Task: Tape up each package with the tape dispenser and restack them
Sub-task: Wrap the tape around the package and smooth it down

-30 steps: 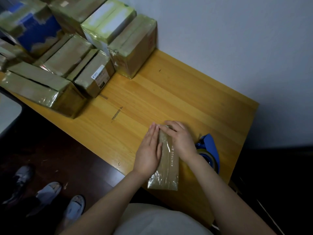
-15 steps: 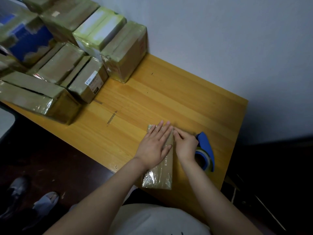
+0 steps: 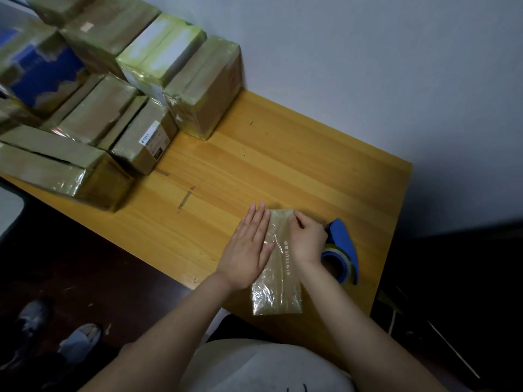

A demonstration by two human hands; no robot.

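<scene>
A small flat brown package (image 3: 278, 281) wrapped in shiny tape lies on the wooden table (image 3: 254, 165) near its front edge, white lettering running along its top. My left hand (image 3: 249, 244) lies flat with straight fingers along the package's left side, pressing it. My right hand (image 3: 307, 239) rests on the package's right side, fingers curled and fingertips down on its far end. The blue tape dispenser (image 3: 343, 250) with its roll lies on the table just right of my right hand, partly hidden by my wrist.
Several taped boxes (image 3: 203, 83) are stacked at the table's far left against the wall, one with a shipping label (image 3: 151, 140). Scraps of tape (image 3: 185, 198) stick to the table's middle. Shoes (image 3: 79, 339) lie on the dark floor at lower left.
My left hand has shifted left, from the package's top to its left side. My right hand has moved up to the package's far end with fingers curled.
</scene>
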